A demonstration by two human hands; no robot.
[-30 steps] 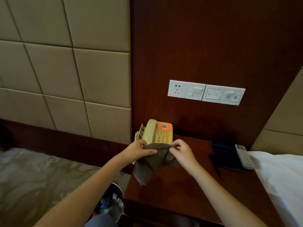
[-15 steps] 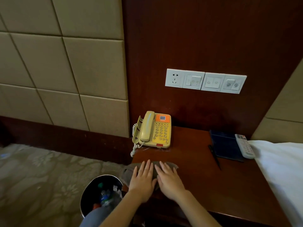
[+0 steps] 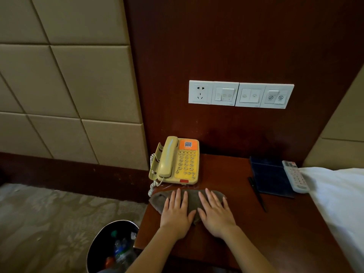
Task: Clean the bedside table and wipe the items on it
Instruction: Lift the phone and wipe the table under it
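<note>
Dark wood bedside table (image 3: 232, 243), brown cloth (image 3: 192, 200) at front-left just below yellow phone (image 3: 177, 161), L hand (image 3: 176, 213) & R hand (image 3: 215, 213) flat on cloth, fingers straight, side by side, pen (image 3: 257, 194), remote (image 3: 295, 177) on dark folder (image 3: 270, 177) at right.

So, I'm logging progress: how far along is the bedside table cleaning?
Early. Wet streaks before the yellow corded telephone suggest one pass. Left hand and right hand press a grey-brown cloth flat on the reddish wooden bedside table. Telephone, dark blue folder, black pen and white remote control seem unwiped.
</note>
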